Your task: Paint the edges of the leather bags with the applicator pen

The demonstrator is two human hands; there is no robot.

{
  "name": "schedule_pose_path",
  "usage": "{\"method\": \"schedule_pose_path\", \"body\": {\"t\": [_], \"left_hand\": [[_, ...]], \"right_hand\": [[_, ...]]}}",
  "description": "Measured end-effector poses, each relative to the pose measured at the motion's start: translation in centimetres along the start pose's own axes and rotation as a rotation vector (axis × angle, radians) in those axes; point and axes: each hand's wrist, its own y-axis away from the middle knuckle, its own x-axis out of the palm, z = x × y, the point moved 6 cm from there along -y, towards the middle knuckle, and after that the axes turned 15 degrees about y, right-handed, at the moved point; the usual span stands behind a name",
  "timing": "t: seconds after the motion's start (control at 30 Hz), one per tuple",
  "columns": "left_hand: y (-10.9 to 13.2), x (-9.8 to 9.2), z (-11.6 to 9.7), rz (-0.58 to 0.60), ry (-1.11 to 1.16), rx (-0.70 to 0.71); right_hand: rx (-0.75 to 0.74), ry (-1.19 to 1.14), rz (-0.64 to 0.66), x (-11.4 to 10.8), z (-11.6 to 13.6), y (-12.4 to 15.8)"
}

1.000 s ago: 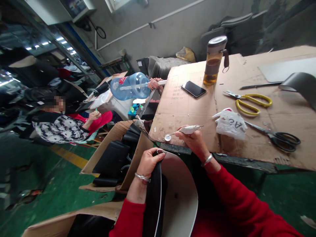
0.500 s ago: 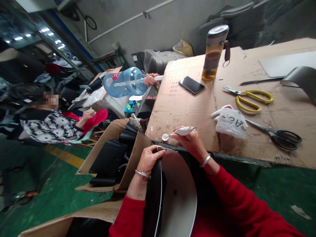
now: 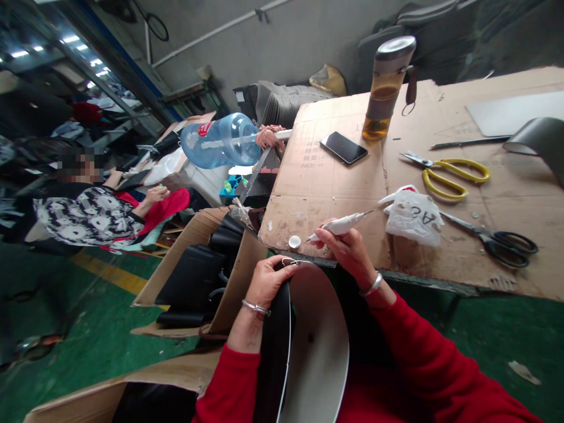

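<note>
My left hand (image 3: 268,279) is closed on the top edge of a curved panel (image 3: 317,346), grey inside with black covering (image 3: 273,352) on its outer face, standing in my lap. My right hand (image 3: 346,249) grips a white pen-shaped tool (image 3: 341,225) just above the panel's top edge, at the front edge of the cardboard-covered table (image 3: 335,182). A small white round cap (image 3: 294,241) lies on the cardboard just left of the tool's tip.
On the table lie a white plastic bag (image 3: 414,216), yellow scissors (image 3: 449,175), black scissors (image 3: 502,239), a phone (image 3: 343,147) and a tea bottle (image 3: 386,88). Cardboard boxes with black parts (image 3: 198,276) stand left of me. Another person (image 3: 88,211) sits further left; a blue water jug (image 3: 220,141) lies behind.
The white tool in my right hand has tilted up and drawn back from the round cap, which now lies alone on the cardboard. My left hand kept its hold on the panel.
</note>
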Motion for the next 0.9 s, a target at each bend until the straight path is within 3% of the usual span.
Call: {"method": "schedule_pose_path", "body": {"t": [0.2,0.9], "left_hand": [[0.27,0.32,-0.16,0.017,0.022,-0.017],[0.36,0.72,-0.07,-0.006,0.056,-0.006]], "right_hand": [[0.011,-0.050,0.158,0.50,-0.46,0.38],[-0.117,0.094,0.244,0.61,0.40,0.29]]}}
